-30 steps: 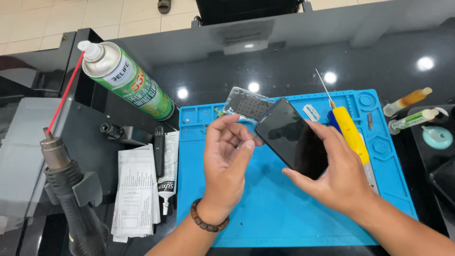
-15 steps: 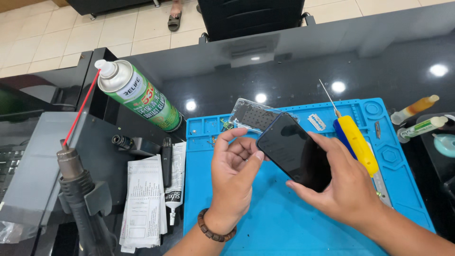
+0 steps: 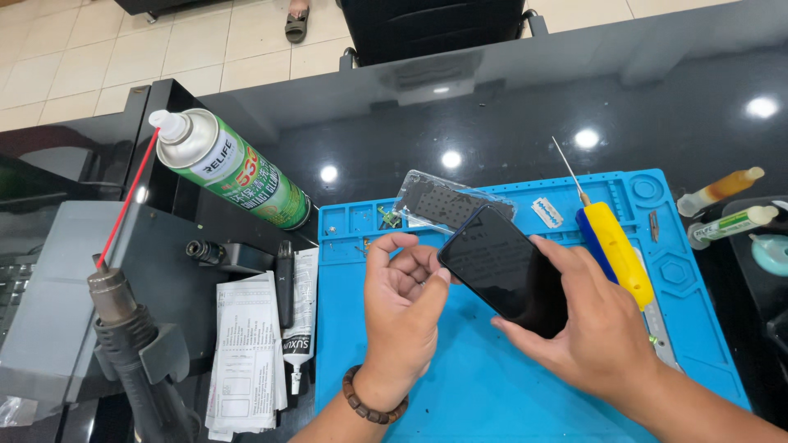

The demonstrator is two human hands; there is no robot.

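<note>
A black smartphone (image 3: pixel 507 269) is held tilted above the blue work mat (image 3: pixel 484 385), dark screen facing up. My right hand (image 3: pixel 595 332) grips it from the right side and underneath, with the index finger lying on the screen's edge. My left hand (image 3: pixel 404 312) is palm-up beside the phone's left corner, fingers curled, thumb tip touching that corner. A beaded bracelet (image 3: pixel 369 400) circles my left wrist.
A yellow-handled screwdriver (image 3: pixel 611 246), razor blade (image 3: pixel 546 212) and clear-wrapped dark part (image 3: pixel 447 199) lie on the mat. A green spray can (image 3: pixel 234 171), hot-air gun (image 3: pixel 135 344), glue tube (image 3: pixel 300 340) and papers (image 3: pixel 246 353) sit left. Two syringes (image 3: pixel 726 205) lie right.
The view has shifted slightly downward and closer. Both hands stay on the phone; my left thumb has moved against its left corner.
</note>
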